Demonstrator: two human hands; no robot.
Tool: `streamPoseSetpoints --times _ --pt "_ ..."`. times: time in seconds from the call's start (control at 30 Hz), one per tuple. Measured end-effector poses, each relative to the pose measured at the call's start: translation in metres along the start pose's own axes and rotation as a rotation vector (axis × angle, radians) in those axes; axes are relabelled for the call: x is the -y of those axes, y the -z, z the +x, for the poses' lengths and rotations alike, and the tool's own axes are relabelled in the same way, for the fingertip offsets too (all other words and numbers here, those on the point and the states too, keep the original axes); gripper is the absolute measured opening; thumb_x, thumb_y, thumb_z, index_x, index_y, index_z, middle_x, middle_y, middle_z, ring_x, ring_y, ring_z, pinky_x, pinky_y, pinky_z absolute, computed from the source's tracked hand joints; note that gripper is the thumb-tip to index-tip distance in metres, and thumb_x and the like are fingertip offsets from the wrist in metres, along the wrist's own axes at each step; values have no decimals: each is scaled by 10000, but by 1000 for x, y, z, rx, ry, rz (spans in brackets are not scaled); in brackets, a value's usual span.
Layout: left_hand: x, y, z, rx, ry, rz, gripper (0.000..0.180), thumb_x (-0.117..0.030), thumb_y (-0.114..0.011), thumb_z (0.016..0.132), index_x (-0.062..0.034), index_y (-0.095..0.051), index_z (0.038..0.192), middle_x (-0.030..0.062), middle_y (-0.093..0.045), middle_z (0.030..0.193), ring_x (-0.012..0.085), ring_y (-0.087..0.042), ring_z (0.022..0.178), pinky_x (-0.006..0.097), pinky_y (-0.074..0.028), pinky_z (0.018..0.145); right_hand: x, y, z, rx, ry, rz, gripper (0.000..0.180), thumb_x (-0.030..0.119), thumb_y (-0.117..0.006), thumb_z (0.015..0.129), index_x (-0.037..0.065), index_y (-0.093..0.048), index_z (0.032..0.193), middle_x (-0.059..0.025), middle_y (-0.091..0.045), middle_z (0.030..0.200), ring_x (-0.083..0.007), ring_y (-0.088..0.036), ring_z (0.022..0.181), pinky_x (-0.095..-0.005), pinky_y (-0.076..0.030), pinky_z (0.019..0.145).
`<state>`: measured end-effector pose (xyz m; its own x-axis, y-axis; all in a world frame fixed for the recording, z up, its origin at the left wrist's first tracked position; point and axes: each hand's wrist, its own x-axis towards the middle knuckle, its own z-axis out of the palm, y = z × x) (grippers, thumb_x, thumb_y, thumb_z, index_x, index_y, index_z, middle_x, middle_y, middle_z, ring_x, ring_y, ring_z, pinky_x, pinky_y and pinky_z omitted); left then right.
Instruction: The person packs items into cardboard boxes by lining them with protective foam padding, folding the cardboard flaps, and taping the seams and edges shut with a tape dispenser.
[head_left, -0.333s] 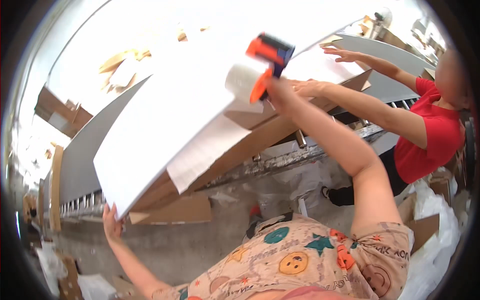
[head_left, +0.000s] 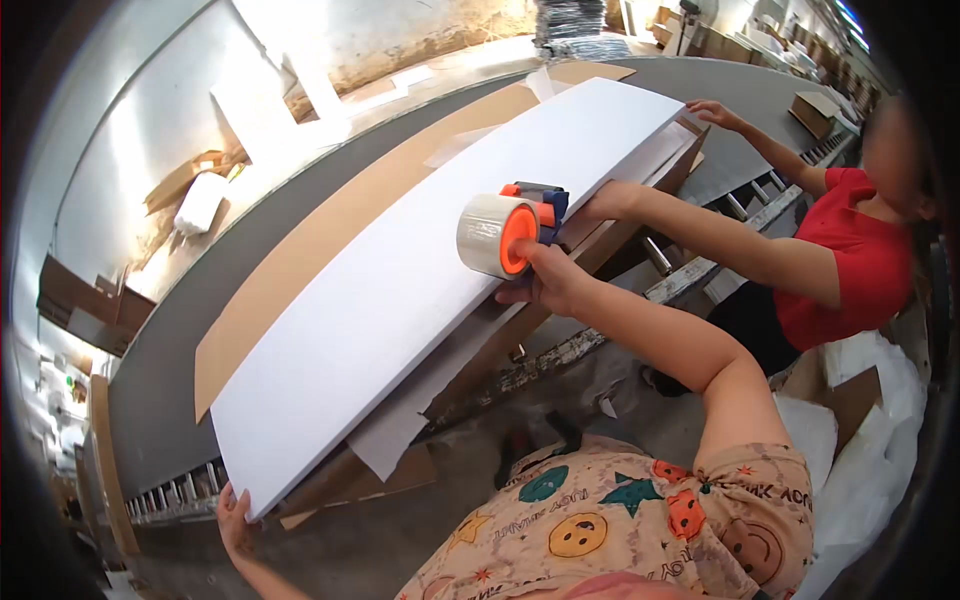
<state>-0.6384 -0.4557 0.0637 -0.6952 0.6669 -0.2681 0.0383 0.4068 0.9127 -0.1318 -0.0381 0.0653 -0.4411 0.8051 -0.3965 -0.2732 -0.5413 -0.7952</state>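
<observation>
A long white panel point(head_left: 400, 260) lies slanting across an open brown cardboard sheet point(head_left: 265, 300). My left hand point(head_left: 234, 518) holds its near left corner, fingers closed at the edge. In my right hand point(head_left: 550, 280) is a tape dispenser point(head_left: 505, 235) with an orange hub and a wide clear roll, held over the panel's near edge. Some fingers of that hand reach the panel's edge, partly hidden. A co-worker in a red shirt point(head_left: 850, 245) has one hand at the panel's far right corner and the other at its near edge. Torn white paper point(head_left: 400, 430) hangs below the panel.
Under the cardboard runs a grey conveyor surface point(head_left: 160, 390) with metal rollers point(head_left: 655, 255) along its near side. Clear plastic wrap point(head_left: 870, 440) is heaped at the right. A brown box point(head_left: 815, 115) stands at the far right, and cardboard pieces point(head_left: 95, 305) lie at the left.
My right hand with the tape dispenser has come down and nearer to me. The dispenser has turned, so its orange hub faces me more. My left hand stays on the panel's corner.
</observation>
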Motion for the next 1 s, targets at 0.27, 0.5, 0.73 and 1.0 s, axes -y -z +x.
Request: streamPoseSetpoints --times 0.27,0.5,0.73,1.0 --pt "0 17 14 -72 28 120 593 -47 -694 803 -1 -454 1343 156 -625 1106 203 -612 954 317 -482 839 65 19 -14 366 -461 -403 473 309 -588 838 -14 -540 1181 -145 -639 860 -238 -659 707 -340 -543 619" --pt "43 31 34 -96 -102 222 654 -28 -737 764 13 -454 1352 155 -629 1087 166 -602 921 288 -485 791 105 60 41 -52 249 -1292 573 414 -700 736 -83 -622 1010 -213 -667 900 -322 -667 763 -330 -543 700" --pt "17 -5 14 -158 223 134 639 22 -719 754 -74 -473 1335 59 -621 835 147 -585 781 324 -496 751 123 137 90 -73 298 -1341 594 512 -624 721 -46 -664 919 -252 -668 871 -386 -595 1001 -380 -460 904" --pt "-39 -58 80 -396 -93 1358 417 -389 -573 904 15 -619 816 210 -616 1074 387 -584 968 447 -463 817 124 128 81 -92 320 -1513 588 508 -673 710 -73 -662 801 -280 -655 803 -411 -655 824 -402 -523 778"
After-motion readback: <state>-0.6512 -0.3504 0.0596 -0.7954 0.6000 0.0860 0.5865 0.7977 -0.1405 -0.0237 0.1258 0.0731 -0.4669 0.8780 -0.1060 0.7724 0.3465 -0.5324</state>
